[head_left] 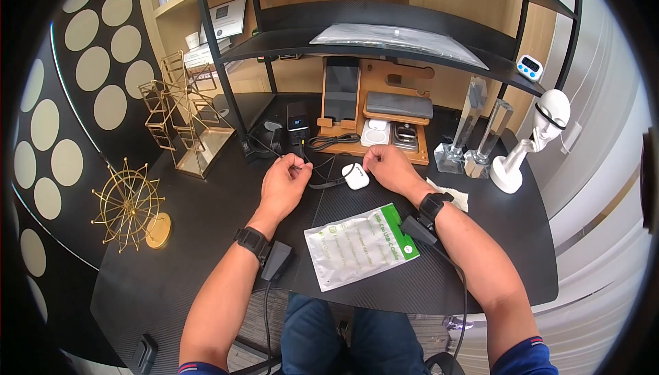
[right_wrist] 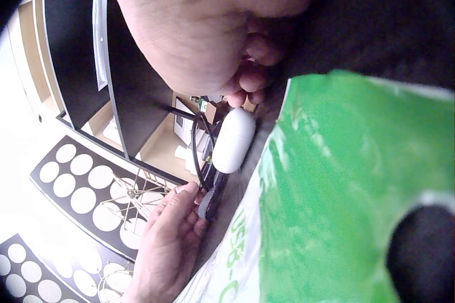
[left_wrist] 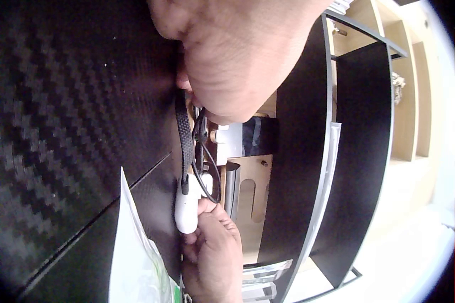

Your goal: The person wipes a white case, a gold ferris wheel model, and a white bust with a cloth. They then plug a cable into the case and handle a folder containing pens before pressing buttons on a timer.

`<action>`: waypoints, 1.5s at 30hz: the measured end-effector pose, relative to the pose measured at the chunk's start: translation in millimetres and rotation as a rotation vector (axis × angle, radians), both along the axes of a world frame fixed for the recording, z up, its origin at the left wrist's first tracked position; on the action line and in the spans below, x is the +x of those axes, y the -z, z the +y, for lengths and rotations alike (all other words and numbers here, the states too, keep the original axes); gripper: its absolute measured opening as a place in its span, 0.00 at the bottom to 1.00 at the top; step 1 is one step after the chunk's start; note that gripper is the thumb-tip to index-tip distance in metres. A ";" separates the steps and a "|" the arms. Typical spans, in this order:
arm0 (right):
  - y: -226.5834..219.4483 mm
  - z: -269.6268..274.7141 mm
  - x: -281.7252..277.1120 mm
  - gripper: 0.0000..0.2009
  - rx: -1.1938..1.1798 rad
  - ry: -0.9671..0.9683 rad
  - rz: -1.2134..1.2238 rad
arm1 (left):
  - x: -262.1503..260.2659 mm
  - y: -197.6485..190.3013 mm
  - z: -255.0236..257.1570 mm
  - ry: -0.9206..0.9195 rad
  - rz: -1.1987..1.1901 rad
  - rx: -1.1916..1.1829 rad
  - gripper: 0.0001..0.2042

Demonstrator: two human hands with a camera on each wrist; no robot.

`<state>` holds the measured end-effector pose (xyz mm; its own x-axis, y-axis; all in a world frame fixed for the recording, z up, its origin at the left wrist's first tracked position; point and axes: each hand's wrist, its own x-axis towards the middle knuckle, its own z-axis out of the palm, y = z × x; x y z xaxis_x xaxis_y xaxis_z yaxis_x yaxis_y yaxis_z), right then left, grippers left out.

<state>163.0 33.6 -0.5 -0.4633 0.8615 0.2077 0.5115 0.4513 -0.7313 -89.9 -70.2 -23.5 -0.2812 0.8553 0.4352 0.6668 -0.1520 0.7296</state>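
Observation:
On the dark desk, a white earbud case point(head_left: 356, 177) has a black wrist strap point(head_left: 328, 184) trailing left from it. My right hand point(head_left: 392, 169) has curled fingers right at the case's far right edge, pinching it; its palm hides most of the contact in the right wrist view. Left of the case, my left hand point(head_left: 283, 186) pinches a thin black cable point(left_wrist: 210, 161), which loops over toward the case. The strap's far end lies close under the left fingertips point(right_wrist: 189, 191). Behind this hand stands a black charger point(head_left: 297, 118) with a small lit display.
A USB-C cable packet point(head_left: 360, 248) lies in front of the hands. Behind stands a wooden dock point(head_left: 419, 150) with a phone point(head_left: 341, 87), earbuds and watch-like items. Crystal trophies point(head_left: 473, 124) and a white figurine point(head_left: 546, 118) stand right; gold wheel models point(head_left: 129, 203) left. A black shelf point(head_left: 288, 42) spans above.

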 end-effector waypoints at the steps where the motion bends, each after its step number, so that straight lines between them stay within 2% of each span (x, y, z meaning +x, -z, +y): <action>1: 1.3 1.1 0.1 0.10 0.000 0.000 0.000 | -0.2 0.2 0.2 0.000 0.002 -0.004 0.13; 45: 11.1 8.9 0.1 0.09 0.010 -0.051 0.054 | 1.0 -0.7 -0.4 0.005 0.003 -0.016 0.12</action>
<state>163.1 42.5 -11.5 -0.4941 0.8350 0.2421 0.4475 0.4830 -0.7526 -88.9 -70.6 -22.8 -0.2758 0.8636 0.4220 0.6682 -0.1434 0.7300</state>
